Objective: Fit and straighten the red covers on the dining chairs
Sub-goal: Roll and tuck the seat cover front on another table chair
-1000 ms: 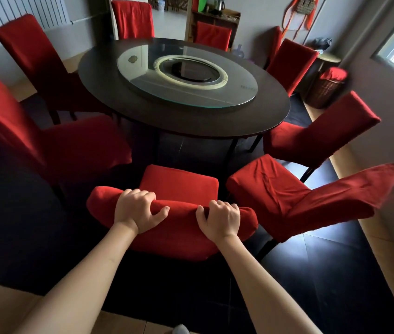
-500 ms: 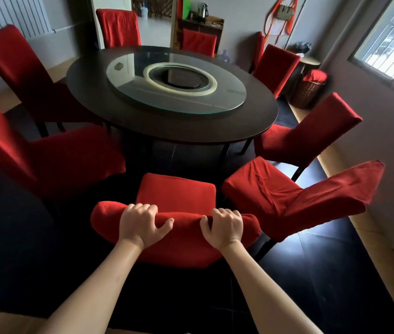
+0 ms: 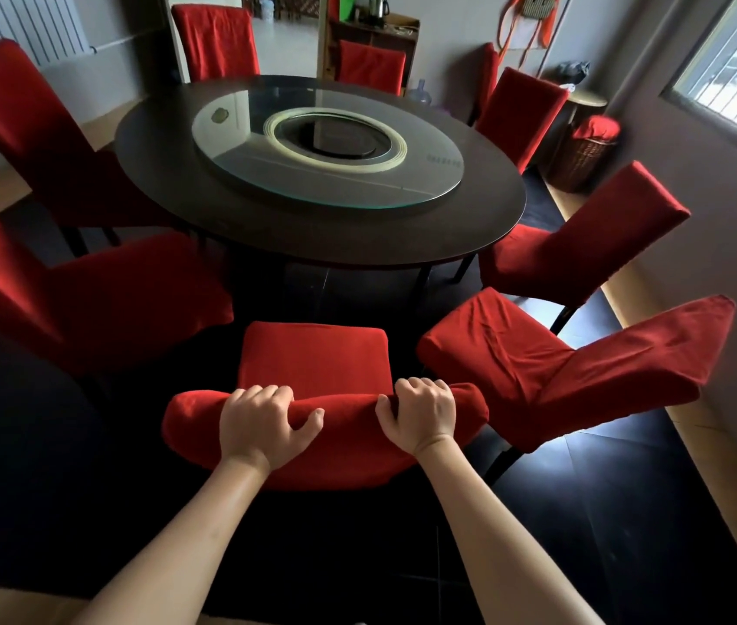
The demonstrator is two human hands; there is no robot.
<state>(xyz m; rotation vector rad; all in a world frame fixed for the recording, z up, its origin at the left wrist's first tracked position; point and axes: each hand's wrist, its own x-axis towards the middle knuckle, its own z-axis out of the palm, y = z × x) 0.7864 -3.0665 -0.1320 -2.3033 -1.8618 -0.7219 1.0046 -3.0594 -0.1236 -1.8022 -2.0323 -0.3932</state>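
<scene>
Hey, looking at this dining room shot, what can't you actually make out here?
All head view:
- Fingertips of left hand and right hand: curled over the chair back, hidden.
- That chair's legs: hidden beneath its cover and lost in the dark floor.
- Small mark on the glass turntable: too small.
- Shelf items in back: too small.
- Window: cut by the right edge.

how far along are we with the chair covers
Every chair in view wears a red cover, and most look smooth, like the left chair. In hand: left hand and right hand grip the top of the nearest chair's backrest. Left: the wrinkled chair to the right, whose seat cover is creased.
</scene>
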